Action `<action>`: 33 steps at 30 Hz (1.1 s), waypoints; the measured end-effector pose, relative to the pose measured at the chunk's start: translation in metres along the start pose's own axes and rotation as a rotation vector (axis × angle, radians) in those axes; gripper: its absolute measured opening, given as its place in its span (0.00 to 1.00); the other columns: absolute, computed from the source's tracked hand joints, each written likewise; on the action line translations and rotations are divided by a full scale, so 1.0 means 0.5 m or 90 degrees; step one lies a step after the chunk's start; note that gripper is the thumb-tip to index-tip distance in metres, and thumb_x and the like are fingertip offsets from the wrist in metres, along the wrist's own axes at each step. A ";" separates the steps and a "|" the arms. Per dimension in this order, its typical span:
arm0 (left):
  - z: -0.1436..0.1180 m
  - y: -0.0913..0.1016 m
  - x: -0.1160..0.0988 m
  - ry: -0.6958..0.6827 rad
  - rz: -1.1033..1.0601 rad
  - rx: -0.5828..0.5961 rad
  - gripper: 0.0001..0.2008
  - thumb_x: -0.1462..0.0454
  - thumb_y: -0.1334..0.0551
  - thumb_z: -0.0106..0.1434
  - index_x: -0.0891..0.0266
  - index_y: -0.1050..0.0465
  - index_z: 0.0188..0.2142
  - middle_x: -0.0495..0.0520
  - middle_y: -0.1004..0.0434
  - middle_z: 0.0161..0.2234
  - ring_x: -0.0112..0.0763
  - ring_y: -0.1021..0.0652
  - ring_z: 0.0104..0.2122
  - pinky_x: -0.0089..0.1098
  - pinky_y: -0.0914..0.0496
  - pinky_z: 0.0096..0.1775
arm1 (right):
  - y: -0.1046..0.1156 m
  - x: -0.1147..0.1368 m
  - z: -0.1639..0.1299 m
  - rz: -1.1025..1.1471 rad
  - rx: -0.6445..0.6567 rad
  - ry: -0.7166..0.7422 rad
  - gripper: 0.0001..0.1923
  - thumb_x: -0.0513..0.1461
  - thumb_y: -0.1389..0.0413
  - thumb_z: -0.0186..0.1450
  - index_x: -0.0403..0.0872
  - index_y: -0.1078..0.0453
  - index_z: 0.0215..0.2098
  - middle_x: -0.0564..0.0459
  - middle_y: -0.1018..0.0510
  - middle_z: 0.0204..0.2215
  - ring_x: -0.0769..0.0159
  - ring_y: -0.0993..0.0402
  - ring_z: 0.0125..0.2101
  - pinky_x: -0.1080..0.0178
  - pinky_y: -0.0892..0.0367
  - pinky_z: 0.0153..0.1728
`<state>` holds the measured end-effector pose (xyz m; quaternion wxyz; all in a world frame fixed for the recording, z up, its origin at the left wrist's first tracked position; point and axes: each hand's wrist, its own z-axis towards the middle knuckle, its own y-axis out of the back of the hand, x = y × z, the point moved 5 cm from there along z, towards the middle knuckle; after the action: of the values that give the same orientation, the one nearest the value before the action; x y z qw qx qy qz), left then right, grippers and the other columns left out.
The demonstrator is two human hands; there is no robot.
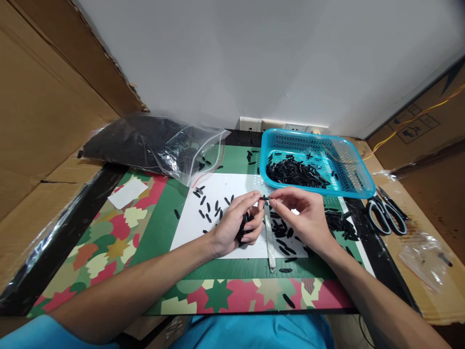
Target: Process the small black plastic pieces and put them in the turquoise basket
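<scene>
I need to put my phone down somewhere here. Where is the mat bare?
Bare: the patterned mat left of the white sheet, below the paper slip. Crowded: around both hands, black pieces litter the sheet up to the blue basket.

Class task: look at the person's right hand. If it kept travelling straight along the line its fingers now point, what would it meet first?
The right hand points leftward, pinching a small black piece. Straight on, it would first meet the left hand, whose fingertips already touch that piece. Depth looks matched, though one view leaves some doubt.

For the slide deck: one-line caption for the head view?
Both hands pinch one small black piece over white paper, blue basket behind.
</scene>
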<state>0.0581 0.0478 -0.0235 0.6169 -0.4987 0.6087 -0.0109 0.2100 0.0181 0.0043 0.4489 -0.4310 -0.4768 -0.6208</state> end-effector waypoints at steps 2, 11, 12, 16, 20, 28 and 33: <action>0.000 0.000 0.000 0.002 0.002 0.000 0.16 0.52 0.45 0.76 0.57 0.37 0.35 0.38 0.44 0.16 0.21 0.43 0.11 0.21 0.43 0.16 | -0.001 0.000 0.000 -0.001 0.002 -0.001 0.07 0.43 0.35 0.68 0.48 0.17 0.40 0.52 0.18 0.31 0.68 0.31 0.25 0.65 0.37 0.24; 0.003 -0.001 0.000 0.002 0.005 -0.011 0.15 0.52 0.44 0.76 0.57 0.38 0.35 0.37 0.44 0.15 0.20 0.45 0.10 0.21 0.43 0.15 | 0.001 -0.001 0.003 0.006 0.008 0.008 0.06 0.41 0.34 0.68 0.48 0.18 0.41 0.54 0.20 0.29 0.71 0.33 0.24 0.66 0.37 0.24; 0.003 -0.001 0.000 0.002 0.008 -0.016 0.16 0.52 0.44 0.76 0.57 0.38 0.35 0.37 0.45 0.15 0.20 0.45 0.10 0.21 0.43 0.15 | 0.002 0.000 0.004 0.005 0.010 0.009 0.06 0.41 0.34 0.68 0.48 0.19 0.41 0.55 0.20 0.29 0.71 0.33 0.24 0.66 0.37 0.24; 0.002 0.002 0.000 0.001 0.016 -0.036 0.15 0.51 0.43 0.75 0.57 0.37 0.35 0.36 0.45 0.15 0.20 0.45 0.10 0.21 0.43 0.14 | 0.003 0.004 0.005 0.006 0.012 0.006 0.07 0.42 0.34 0.68 0.48 0.20 0.43 0.55 0.21 0.30 0.71 0.33 0.23 0.66 0.36 0.24; 0.001 0.003 0.000 0.003 0.013 -0.041 0.15 0.51 0.40 0.74 0.57 0.37 0.36 0.36 0.45 0.15 0.20 0.46 0.10 0.21 0.44 0.14 | 0.004 0.004 0.004 0.022 0.008 -0.002 0.09 0.42 0.36 0.69 0.48 0.21 0.46 0.54 0.21 0.33 0.71 0.31 0.24 0.66 0.36 0.23; -0.002 -0.001 0.001 0.007 0.010 -0.041 0.15 0.51 0.37 0.71 0.57 0.37 0.36 0.35 0.45 0.15 0.19 0.46 0.10 0.19 0.46 0.14 | 0.002 -0.002 0.001 0.007 0.013 -0.010 0.08 0.43 0.36 0.70 0.49 0.20 0.43 0.52 0.19 0.34 0.71 0.29 0.23 0.66 0.34 0.22; -0.002 -0.002 0.001 0.003 0.005 -0.033 0.15 0.52 0.39 0.72 0.57 0.37 0.35 0.36 0.45 0.15 0.20 0.46 0.10 0.20 0.46 0.14 | 0.002 -0.006 0.000 0.022 0.009 -0.012 0.07 0.43 0.35 0.70 0.49 0.21 0.42 0.53 0.18 0.32 0.71 0.28 0.22 0.66 0.33 0.22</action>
<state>0.0578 0.0465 -0.0229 0.6022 -0.5121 0.6125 0.0060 0.2114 0.0181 0.0017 0.4581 -0.4418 -0.4782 -0.6052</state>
